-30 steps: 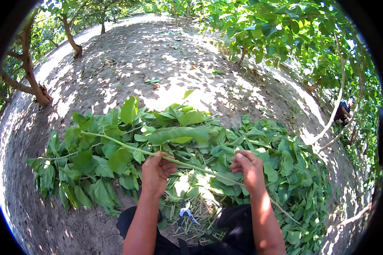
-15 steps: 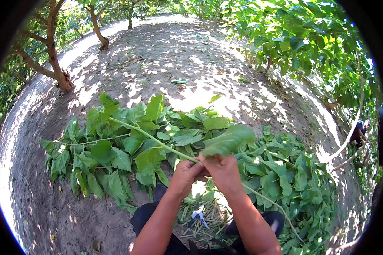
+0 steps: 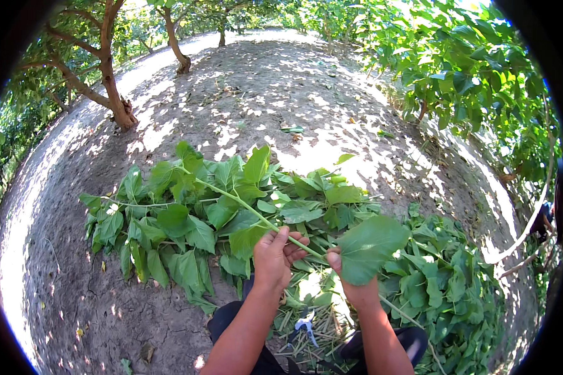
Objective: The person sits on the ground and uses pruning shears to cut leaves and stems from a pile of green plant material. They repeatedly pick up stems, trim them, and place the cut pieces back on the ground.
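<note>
A long leafy branch (image 3: 238, 200) runs slantwise from the far left toward me, its bare stem reaching past my hands to the lower right. My left hand (image 3: 274, 259) is closed round the green stem, thumb on top and fingers beneath. Lower along the same stem, my right hand (image 3: 356, 289) grips it with the thumb pressed on it. One broad green leaf (image 3: 374, 247) covers most of the right fingers; whether it is still attached to the stem I cannot tell. Below my hands, pruning shears (image 3: 305, 327) with pale blades lie on cut stems.
Cut leafy branches (image 3: 181, 269) are heaped in front and to the left. At the right spreads a large pile of loose leaves (image 3: 444, 284). Short cut stems (image 3: 322, 312) litter the ground between my knees. Trees (image 3: 112, 81) stand far left, dense bushes (image 3: 475, 69) far right.
My hands have moved apart along the stem, the right one shifting right and down. The broad leaf, blurred before, now hangs over the right hand. The whole view has shifted slightly.
</note>
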A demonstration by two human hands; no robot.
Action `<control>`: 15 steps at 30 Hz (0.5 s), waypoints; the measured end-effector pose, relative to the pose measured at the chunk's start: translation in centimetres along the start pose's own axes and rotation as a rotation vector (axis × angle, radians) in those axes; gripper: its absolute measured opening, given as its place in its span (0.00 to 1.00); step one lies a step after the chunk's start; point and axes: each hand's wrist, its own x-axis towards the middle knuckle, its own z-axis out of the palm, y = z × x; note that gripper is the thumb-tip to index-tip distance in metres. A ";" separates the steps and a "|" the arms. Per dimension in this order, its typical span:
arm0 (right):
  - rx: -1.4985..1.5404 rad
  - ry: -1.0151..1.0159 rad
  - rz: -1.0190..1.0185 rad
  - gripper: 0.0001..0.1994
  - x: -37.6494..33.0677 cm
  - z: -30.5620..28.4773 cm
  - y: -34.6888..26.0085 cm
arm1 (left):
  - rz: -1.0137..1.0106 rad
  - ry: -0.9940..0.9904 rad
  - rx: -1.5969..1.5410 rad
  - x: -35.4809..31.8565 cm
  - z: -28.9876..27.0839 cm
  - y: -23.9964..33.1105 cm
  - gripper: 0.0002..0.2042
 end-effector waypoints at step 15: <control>-0.070 -0.117 -0.004 0.05 -2.1 -1.9 1.0 | -0.119 -0.039 0.142 0.3 -0.5 0.5 0.12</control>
